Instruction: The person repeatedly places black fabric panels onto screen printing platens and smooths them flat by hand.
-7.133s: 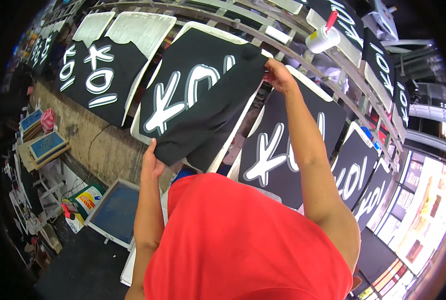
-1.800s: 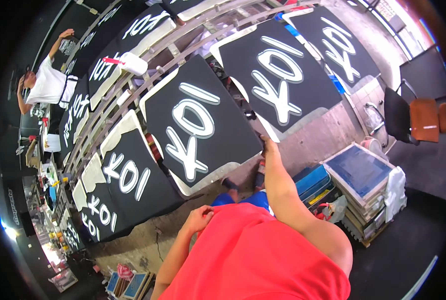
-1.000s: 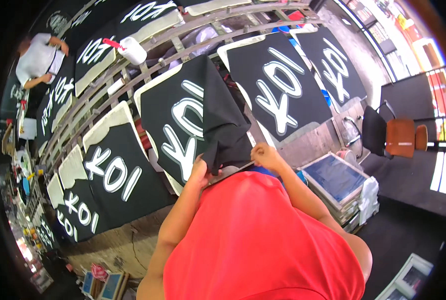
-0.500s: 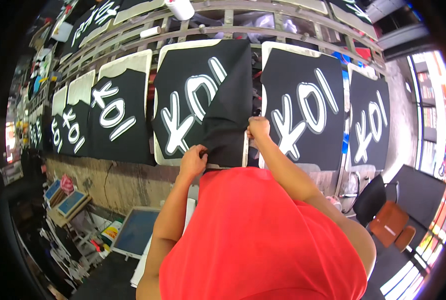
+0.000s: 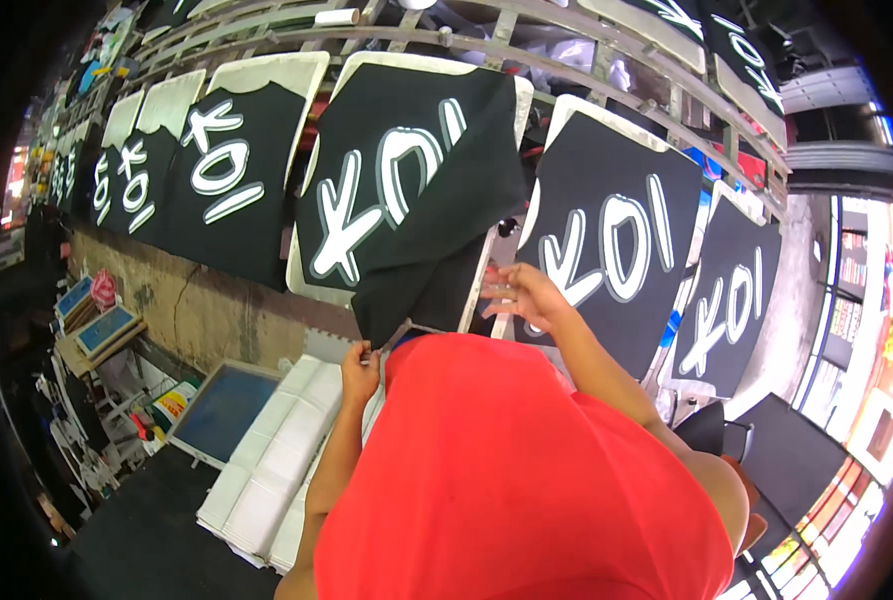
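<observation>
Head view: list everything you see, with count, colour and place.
Front cloth: 1, black and white, part folded, centre
Other cloths: several, black and white, both sides
Boards: several, off-white, under cloths
Rails: several, grey, beyond boards
Tube: 1, white, top
Frames: at least 3, blue inside, left
Bundle: 1, pink, far left
Container: 1, green and yellow, left
Stack: at least 1, white, lower left
Chair: 1, black and brown, lower right
Shirt: 1, red, lower centre
Left hand: 1, bare, holding front cloth's near corner
Right hand: 1, bare, open, right of front cloth
</observation>
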A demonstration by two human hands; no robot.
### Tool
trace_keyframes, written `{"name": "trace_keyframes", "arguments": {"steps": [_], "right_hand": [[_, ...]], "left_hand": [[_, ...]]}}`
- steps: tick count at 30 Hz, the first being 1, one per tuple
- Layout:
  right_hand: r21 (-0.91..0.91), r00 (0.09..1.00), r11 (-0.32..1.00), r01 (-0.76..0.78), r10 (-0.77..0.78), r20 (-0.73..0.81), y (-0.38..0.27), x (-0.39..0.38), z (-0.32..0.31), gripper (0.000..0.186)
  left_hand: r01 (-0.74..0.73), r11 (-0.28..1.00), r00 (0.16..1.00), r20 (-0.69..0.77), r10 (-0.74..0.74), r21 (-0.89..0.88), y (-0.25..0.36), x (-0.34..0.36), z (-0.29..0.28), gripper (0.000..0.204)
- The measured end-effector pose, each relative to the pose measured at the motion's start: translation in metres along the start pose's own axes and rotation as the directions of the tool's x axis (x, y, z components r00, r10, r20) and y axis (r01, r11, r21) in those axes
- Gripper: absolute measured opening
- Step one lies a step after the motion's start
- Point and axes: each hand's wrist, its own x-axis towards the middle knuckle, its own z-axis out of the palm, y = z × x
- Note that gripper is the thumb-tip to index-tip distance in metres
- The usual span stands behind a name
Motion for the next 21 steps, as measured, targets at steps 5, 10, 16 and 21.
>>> {"name": "trace_keyframes", "arguments": {"steps": [5,10,16,21], "right_hand": [[-0.446,0.906,0.891,0.081,-0.253,-0.34,-0.049,0.054,-0.025,0.033],[-0.525,0.894,0.848,0.07,-0.287,-0.344,-0.101,0.098,-0.013,0.05],[-0.688,0.951,0.709,-0.155,-0.081,-0.297,-0.124,0.121,-0.01,0.024],[-0.817,0.983,0.558,-0.146,-0.013,-0.184,-0.146,0.115,-0.033,0.022]], "left_hand": [[0.445,0.831,0.895,0.143,-0.422,-0.335,-0.029,0.018,0.027,0.025],[0.58,0.596,0.793,0.219,-0.568,-0.555,-0.033,0.046,0.033,0.042],[0.6,0.259,0.775,0.47,-0.421,-0.757,-0.039,0.067,0.035,0.034],[0.595,0.293,0.799,0.514,-0.312,-0.748,-0.016,0.053,0.017,0.024]]}}
